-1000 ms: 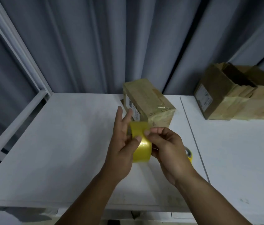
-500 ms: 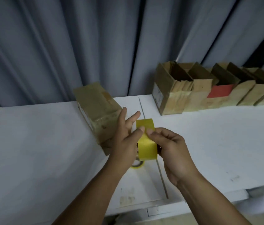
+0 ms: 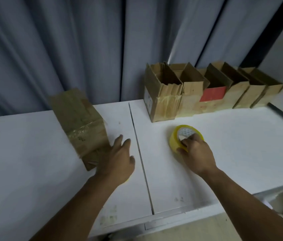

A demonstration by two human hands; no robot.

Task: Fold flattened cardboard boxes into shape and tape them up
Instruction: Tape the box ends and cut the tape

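Right hand [image 3: 196,153] grips a yellow tape roll [image 3: 173,140] on the counter [image 3: 232,153]; left hand [image 3: 118,160] open beside a taped cardboard box [image 3: 80,122].

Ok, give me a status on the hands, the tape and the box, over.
Left hand open beside the taped box. Right hand grips the tape roll, lying flat on the table. Nothing between left hand and box.

Dim, cool light, soft shadows, slight motion blur, wide-angle bending at edges
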